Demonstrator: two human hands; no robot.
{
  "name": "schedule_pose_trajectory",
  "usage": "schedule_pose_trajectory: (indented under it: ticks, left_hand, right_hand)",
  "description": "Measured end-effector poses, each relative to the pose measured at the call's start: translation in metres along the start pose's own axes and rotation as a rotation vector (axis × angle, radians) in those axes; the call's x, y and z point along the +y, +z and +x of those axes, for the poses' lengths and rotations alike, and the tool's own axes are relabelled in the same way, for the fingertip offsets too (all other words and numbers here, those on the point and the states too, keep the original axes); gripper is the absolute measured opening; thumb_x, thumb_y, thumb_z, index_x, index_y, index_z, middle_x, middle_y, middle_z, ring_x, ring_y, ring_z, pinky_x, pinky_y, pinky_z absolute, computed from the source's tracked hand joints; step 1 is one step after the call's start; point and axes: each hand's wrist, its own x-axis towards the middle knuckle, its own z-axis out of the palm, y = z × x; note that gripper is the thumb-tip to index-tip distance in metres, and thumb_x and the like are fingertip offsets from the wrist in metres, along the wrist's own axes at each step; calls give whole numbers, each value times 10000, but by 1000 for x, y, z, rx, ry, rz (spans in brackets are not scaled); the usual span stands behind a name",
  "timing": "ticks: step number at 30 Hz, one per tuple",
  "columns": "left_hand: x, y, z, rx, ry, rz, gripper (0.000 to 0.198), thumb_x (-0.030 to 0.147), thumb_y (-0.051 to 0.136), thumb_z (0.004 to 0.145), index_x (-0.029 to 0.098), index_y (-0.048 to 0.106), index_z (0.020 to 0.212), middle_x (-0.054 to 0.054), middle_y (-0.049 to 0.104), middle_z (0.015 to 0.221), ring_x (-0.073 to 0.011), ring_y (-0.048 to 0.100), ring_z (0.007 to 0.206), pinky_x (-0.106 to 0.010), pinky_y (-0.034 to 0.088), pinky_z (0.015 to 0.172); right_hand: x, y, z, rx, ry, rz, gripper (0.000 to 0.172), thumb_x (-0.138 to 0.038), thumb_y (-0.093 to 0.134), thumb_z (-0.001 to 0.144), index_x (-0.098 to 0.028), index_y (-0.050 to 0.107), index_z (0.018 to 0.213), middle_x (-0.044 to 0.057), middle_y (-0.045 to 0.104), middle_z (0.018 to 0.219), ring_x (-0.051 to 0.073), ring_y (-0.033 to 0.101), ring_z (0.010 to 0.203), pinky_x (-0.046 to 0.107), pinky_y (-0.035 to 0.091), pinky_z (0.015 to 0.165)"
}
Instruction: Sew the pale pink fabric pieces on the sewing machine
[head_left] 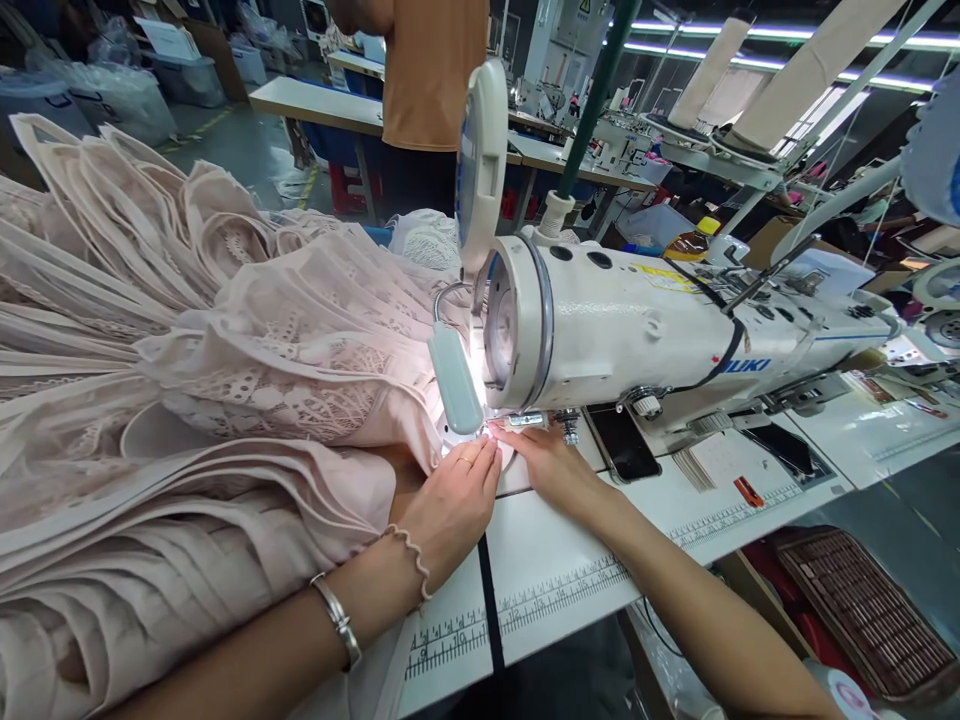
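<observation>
A white sewing machine (600, 320) stands on the table, its bright lamp lighting the needle area. My left hand (461, 490) lies beside the needle area, fingers together and pressing on the edge of a pale pink lace garment (300, 385). Close by, my right hand (551, 462) has its fingers closed around the small bit of fabric at the needle, fingertips almost meeting the left ones. The pale green guard plate (455, 380) hangs just above my left fingers. Glare and fingers hide the stitching spot.
Stacked pale pink garments (187, 560) cover the left side. A phone (622, 443) and an orange-red small tool (748, 491) lie right of my hand. A printed ruler (555, 590) runs along the table's front edge. A person in a brown top (435, 80) stands beyond the machine.
</observation>
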Motion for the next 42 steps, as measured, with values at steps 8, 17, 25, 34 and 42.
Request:
schedule_pose_trajectory:
  ticks: [8,17,25,34,42]
  left_hand:
    - [-3,2,1,-1,3,-17,404,-33,313,878,-25,585,1176,-221,668,1173,-267,642,1104,-422,508,953]
    - [-5,7,1,7,-10,-18,372,-11,339,889,-35,577,1175,-226,674,1129,-284,647,1060,-436,503,914]
    - [-6,13,-1,-26,-32,-36,388,20,314,911,-3,549,1218,-209,666,1149,-273,630,1060,-438,478,924]
    - [-25,-9,1,-20,-37,42,342,13,300,928,114,626,903,-59,667,829,-196,614,794,-389,409,902]
    - [-49,-2,-4,74,-20,-126,241,64,390,913,153,608,864,-62,634,855,-207,572,816,-343,428,784]
  right_hand:
    - [-16,-18,6,-138,149,50,634,2,295,814,-309,546,1306,22,650,1203,206,572,1126,465,362,1076]
    - [-15,-19,6,-183,188,22,651,-9,284,828,-328,510,1349,35,626,1224,234,510,1171,467,384,1045]
    - [-7,-10,6,-145,164,-4,608,-27,299,844,-328,542,1313,45,653,1167,238,576,1058,454,449,955]
    - [-14,-8,3,53,81,-126,524,14,365,777,-242,645,1137,74,692,944,229,615,900,377,500,843]
    - [-11,-7,-4,130,-80,-25,509,-1,385,810,-241,653,1170,54,684,1040,183,625,917,302,524,778]
